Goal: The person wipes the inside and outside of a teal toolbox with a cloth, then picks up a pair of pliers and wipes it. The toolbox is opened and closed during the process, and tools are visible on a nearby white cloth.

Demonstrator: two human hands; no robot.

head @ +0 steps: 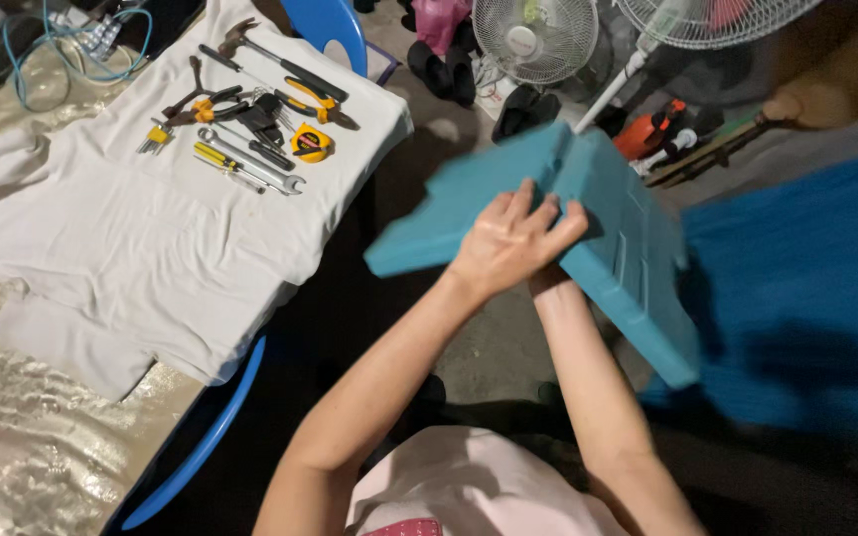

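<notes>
Teal plastic tool case (608,238) hangs open at centre, left hand (508,243) clamped over its hinge ridge; right hand (548,278) hidden beneath, grip unclear. Best supported from underneath so it doesn't flop. Far left, tools (250,129) lie on a white cloth (131,248).

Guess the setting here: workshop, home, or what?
Likely a home work corner or informal workshop. Hand tools are laid out on a white cloth, two fans stand on the concrete floor, and shoes sit nearby. The left hand grips a teal case.
</notes>
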